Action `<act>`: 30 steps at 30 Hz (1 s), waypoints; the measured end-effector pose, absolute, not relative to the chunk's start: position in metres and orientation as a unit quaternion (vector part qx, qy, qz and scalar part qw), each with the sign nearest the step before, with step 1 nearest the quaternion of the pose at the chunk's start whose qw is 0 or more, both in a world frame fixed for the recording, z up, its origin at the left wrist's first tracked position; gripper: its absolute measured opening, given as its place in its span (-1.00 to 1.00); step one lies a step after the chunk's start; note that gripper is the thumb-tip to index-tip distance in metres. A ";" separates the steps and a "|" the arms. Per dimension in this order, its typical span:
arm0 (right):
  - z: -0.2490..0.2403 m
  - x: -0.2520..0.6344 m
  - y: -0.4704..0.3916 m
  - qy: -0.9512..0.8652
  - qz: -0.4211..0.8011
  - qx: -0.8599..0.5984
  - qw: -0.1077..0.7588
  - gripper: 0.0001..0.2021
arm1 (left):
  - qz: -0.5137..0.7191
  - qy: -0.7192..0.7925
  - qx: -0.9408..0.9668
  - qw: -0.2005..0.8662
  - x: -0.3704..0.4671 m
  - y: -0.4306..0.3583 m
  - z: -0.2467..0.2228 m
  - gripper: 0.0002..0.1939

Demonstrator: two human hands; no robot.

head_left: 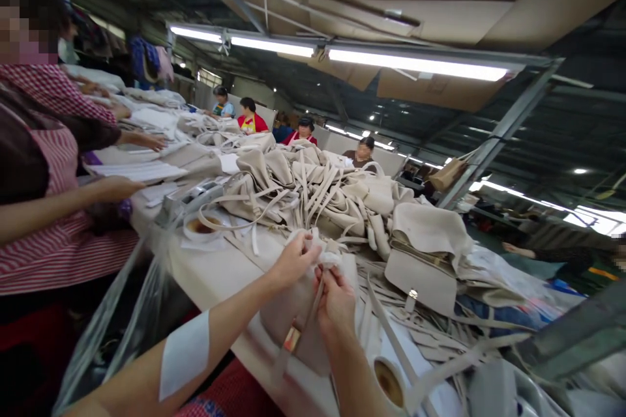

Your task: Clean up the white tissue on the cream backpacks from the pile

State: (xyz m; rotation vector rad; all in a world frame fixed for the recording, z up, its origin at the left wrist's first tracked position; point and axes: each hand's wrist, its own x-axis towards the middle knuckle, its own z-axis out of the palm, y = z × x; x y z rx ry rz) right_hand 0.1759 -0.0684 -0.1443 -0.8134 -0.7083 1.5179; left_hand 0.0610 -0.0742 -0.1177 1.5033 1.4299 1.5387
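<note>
A beige bag (278,313) with a shiny metal clasp (292,339) lies at the table's edge in front of me. My right hand (336,296) is closed, pinching a narrow beige strap (313,303) of this bag. Just above its fingertips is a band of whitish wrapping (330,262). My left hand (296,259) reaches in from the left with bent fingers beside that wrapping. What lies between its fingertips is too small to make out. A white patch (184,355) is stuck on my left forearm.
Beige bags and straps (313,182) are heaped across the table (210,280). A flap bag (423,273) stands at right. Tape rolls lie at left (200,225) and lower right (388,383). A co-worker in a striped apron (59,208) works at left. Clear plastic (127,313) hangs off the edge.
</note>
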 end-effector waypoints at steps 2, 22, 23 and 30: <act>-0.145 0.174 -0.065 -0.294 0.649 -0.351 0.608 -0.62 | 0.511 0.589 0.583 0.229 0.063 -0.066 -0.108 -0.62; -0.176 0.237 -0.147 -0.522 0.634 -0.396 0.410 -0.62 | 0.616 0.420 0.408 0.527 0.094 -0.153 -0.159 -0.77; -0.174 0.237 -0.148 -0.513 0.642 -0.391 0.414 -0.60 | 0.620 0.415 0.372 0.552 0.094 -0.153 -0.158 -0.77; -0.174 0.233 -0.147 -0.459 0.647 -0.379 0.477 -0.49 | 0.547 0.466 0.391 0.574 0.088 -0.151 -0.163 -0.72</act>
